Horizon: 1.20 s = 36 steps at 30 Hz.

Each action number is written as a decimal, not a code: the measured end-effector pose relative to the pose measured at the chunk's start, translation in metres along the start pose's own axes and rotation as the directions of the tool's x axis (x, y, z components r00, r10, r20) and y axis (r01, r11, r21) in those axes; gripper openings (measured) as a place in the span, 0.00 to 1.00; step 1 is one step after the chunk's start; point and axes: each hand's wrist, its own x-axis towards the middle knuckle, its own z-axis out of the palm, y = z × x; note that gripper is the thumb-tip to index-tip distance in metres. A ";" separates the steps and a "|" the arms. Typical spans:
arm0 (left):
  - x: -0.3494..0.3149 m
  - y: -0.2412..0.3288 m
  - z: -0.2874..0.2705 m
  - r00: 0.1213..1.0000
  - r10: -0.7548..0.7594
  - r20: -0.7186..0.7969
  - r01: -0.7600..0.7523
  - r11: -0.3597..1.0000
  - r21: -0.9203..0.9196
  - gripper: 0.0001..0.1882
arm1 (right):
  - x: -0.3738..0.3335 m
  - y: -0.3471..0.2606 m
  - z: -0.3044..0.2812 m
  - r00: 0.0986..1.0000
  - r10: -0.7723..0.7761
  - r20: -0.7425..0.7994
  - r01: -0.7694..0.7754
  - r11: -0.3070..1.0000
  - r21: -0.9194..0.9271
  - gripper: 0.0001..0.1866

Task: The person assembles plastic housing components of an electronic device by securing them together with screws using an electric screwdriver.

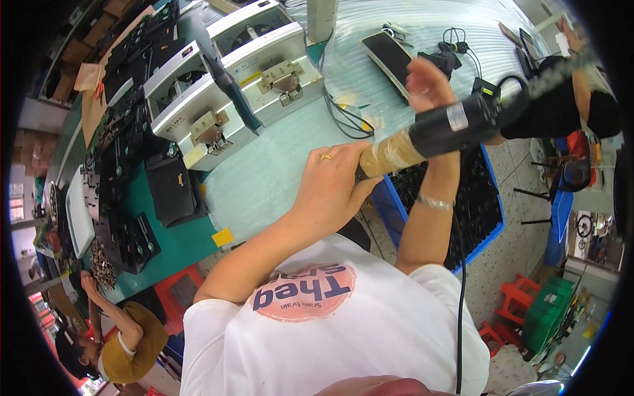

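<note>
My left hand [330,188] is closed around the tan, tape-wrapped end of a black cylindrical power screwdriver [456,125], which I hold up level in front of my chest. Its black body points right, and a coiled cable runs off its far end. My right hand [426,82] is raised just behind the black body with its fingers curled; the tool crosses in front of that wrist. Whether this hand grips anything is unclear. A silver bracelet is on my right forearm.
Two white box-shaped machines [264,59] stand on the bench's pale foam sheet [277,171]. Black parts [119,198] are piled on the left. A blue crate of black parts [489,204] sits below right. A dark flat device [389,56] lies farther back. Other people work lower left [125,343] and upper right [568,99].
</note>
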 end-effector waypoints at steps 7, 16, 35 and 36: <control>-0.013 0.005 0.012 0.999 0.040 -0.013 -0.041 0.996 -0.080 0.25 | -0.059 -0.060 0.040 0.953 -0.101 0.286 -0.146 0.672 0.726 0.57; -0.053 -0.005 -0.021 0.999 -0.020 0.035 0.021 0.999 -0.037 0.31 | -0.065 -0.064 0.089 0.938 0.087 0.336 -0.321 0.586 0.744 0.47; -0.272 -0.086 -0.330 0.483 -0.356 -0.800 0.817 0.512 0.265 0.55 | -0.037 -0.080 0.146 0.993 -0.061 0.106 -0.043 0.636 0.771 0.23; -0.270 -0.104 -0.342 0.582 -0.271 -0.767 0.771 0.484 0.414 0.56 | -0.040 -0.084 0.151 0.991 -0.056 0.122 -0.057 0.642 0.764 0.24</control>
